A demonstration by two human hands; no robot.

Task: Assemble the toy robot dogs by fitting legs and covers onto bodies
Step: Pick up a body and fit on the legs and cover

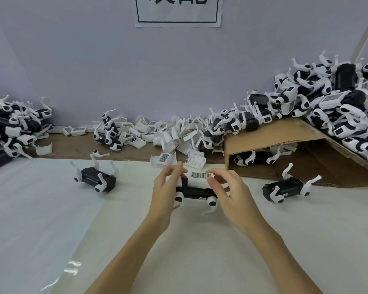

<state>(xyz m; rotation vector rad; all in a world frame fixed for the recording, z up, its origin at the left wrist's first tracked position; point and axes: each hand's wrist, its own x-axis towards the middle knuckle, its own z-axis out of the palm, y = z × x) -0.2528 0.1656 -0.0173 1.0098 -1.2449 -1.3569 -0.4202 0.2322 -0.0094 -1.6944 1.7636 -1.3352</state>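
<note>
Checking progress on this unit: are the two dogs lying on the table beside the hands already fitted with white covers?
No: the left dog and the right dog both show bare black bodies with only white legs attached.

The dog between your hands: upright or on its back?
Upright: the dog stands on its white legs, its white cover on top, between both hands.

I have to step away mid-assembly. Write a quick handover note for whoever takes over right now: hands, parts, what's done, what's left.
Left hand grips the left end of the dog in hand; right hand pinches the white cover onto its top.
This dog has legs fitted; the cover looks nearly seated, so press it and check.
Two covered-less bodies with legs lie on the white sheet: left one, right one.
Loose covers are heaped at the back wall.
Piles of dogs sit far left and right.
</note>
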